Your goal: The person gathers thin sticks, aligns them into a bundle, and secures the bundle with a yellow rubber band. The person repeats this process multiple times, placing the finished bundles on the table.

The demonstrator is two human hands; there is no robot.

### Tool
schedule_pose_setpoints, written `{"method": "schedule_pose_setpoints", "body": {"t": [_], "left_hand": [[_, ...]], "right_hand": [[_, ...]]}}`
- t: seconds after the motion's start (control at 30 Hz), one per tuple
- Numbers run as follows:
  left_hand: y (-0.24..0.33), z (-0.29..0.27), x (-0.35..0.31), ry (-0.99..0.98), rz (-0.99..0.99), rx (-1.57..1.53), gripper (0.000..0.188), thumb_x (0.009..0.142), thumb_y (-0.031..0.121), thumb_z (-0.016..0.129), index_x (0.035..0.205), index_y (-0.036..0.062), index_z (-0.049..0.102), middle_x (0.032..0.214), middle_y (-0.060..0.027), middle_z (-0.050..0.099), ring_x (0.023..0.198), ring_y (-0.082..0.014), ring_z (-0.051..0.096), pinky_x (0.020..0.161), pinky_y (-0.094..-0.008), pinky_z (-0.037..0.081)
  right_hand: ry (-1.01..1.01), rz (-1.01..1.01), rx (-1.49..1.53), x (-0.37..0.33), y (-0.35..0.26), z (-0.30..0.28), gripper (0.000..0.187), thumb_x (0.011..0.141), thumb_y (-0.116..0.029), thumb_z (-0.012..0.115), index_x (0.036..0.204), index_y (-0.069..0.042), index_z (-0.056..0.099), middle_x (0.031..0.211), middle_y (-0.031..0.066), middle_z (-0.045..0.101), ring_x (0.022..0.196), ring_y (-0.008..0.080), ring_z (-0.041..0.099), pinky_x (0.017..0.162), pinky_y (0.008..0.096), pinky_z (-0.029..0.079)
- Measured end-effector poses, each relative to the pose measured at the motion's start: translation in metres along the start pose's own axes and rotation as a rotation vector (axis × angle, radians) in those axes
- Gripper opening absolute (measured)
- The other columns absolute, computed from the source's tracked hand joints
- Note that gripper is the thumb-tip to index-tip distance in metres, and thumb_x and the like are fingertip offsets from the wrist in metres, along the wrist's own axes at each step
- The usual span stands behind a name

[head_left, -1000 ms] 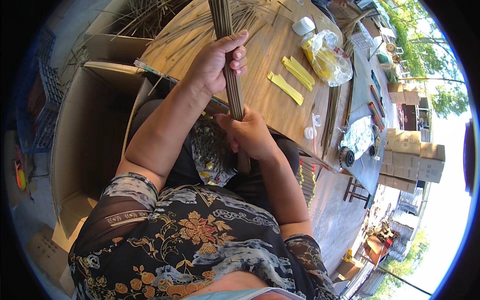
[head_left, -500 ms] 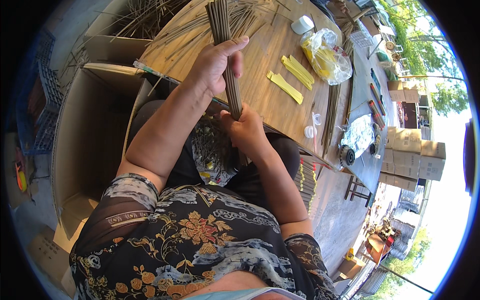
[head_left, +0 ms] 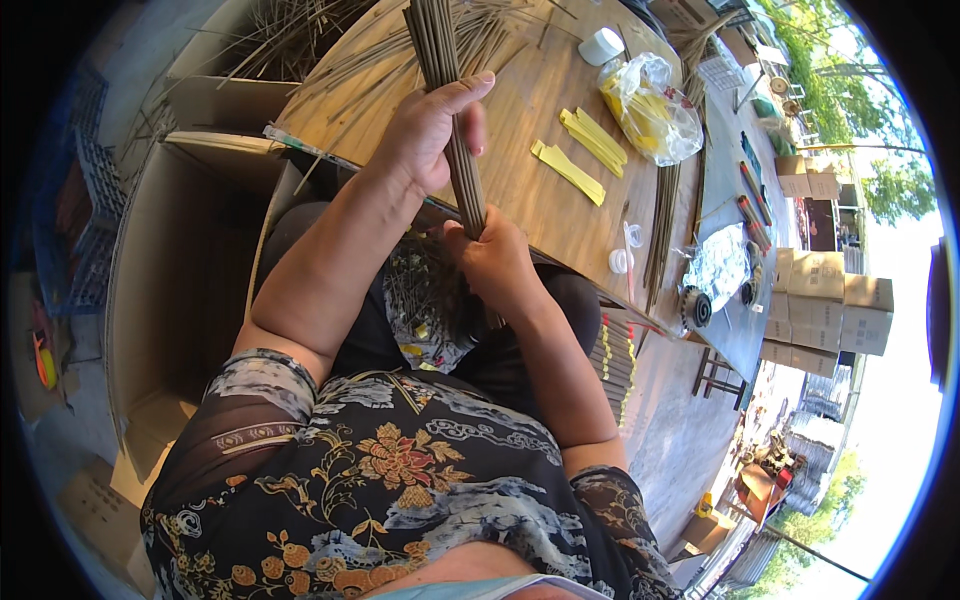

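Observation:
A long bundle of thin brown incense sticks (head_left: 458, 165) stands tilted between my two hands, its top end leaning left over the wooden table's edge. My left hand (head_left: 432, 130) wraps round the upper part, thumb lying across the front. Lower down, my right hand (head_left: 495, 262) is closed round the same bundle above my lap. The bundle's lower end mostly disappears behind the right hand. To the right of the bundle, two small piles of yellow paper strips (head_left: 570, 172) lie on the wooden table (head_left: 505, 195).
Loose sticks (head_left: 400, 50) are strewn over the table's far left. A clear bag with yellow strips (head_left: 650, 110) lies by a white jar (head_left: 601, 46). Open cardboard boxes (head_left: 190, 300) stand on my left. A second table (head_left: 735, 190) and stacked cartons (head_left: 815, 315) are at right.
The bundle's top end has swung slightly left, and its sticks look a little more fanned there. Both hands keep their hold in nearly the same place.

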State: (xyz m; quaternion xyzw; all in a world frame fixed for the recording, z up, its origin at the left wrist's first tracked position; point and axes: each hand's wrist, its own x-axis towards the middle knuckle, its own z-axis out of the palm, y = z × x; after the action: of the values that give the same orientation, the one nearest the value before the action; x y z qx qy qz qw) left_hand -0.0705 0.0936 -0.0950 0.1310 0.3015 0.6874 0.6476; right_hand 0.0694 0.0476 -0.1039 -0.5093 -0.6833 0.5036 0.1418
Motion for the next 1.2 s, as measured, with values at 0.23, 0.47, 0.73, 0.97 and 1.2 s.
{"method": "schedule_pose_setpoints", "body": {"t": [0.23,0.47,0.73,0.97,1.2], "left_hand": [[0.011,-0.005,-0.002,-0.336,-0.037,-0.2,0.026,0.088,0.023,0.052,0.066,0.0132,0.043,0.051,0.005,0.04,0.039,-0.0045,0.037,0.038,-0.0193,0.031],[0.006,0.001,-0.002,-0.127,0.023,-0.084,0.02,0.086,0.022,0.056,0.07,0.0127,0.048,0.053,0.0048,0.044,0.042,-0.0046,0.04,0.041,-0.0206,0.034],[0.011,-0.001,-0.007,-0.245,0.001,-0.131,0.028,0.088,0.023,0.052,0.064,0.0131,0.042,0.051,0.0058,0.038,0.04,-0.0037,0.034,0.039,-0.0199,0.029],[0.01,-0.007,-0.001,-0.376,-0.016,-0.222,0.026,0.089,0.023,0.051,0.066,0.0122,0.042,0.054,0.0044,0.042,0.041,-0.0048,0.037,0.041,-0.0205,0.032],[-0.003,0.001,-0.006,-0.226,-0.032,-0.106,0.027,0.087,0.029,0.054,0.067,0.0142,0.043,0.055,0.0029,0.046,0.044,-0.006,0.041,0.045,-0.022,0.036]], "right_hand": [[-0.475,0.115,0.606,-0.002,-0.008,-0.013,0.02,0.082,-0.017,0.059,0.075,-0.007,0.044,0.052,-0.0012,0.045,0.039,0.0074,0.043,0.036,0.0219,0.035],[-0.142,0.063,0.176,-0.005,-0.014,-0.009,0.019,0.081,-0.015,0.059,0.073,-0.006,0.045,0.054,0.0008,0.047,0.042,0.0087,0.046,0.039,0.0227,0.037],[-0.253,0.093,0.324,-0.003,-0.015,-0.01,0.019,0.08,-0.016,0.06,0.074,-0.006,0.045,0.053,0.0004,0.046,0.041,0.0089,0.046,0.038,0.0229,0.037],[-0.355,0.117,0.423,-0.004,-0.017,-0.015,0.018,0.082,-0.013,0.056,0.074,-0.006,0.042,0.051,-0.0007,0.044,0.039,0.008,0.043,0.036,0.0226,0.035],[-0.17,0.058,0.225,0.002,-0.019,-0.013,0.019,0.082,-0.015,0.057,0.075,-0.006,0.042,0.051,-0.0018,0.043,0.038,0.0077,0.042,0.035,0.0237,0.034]]}}
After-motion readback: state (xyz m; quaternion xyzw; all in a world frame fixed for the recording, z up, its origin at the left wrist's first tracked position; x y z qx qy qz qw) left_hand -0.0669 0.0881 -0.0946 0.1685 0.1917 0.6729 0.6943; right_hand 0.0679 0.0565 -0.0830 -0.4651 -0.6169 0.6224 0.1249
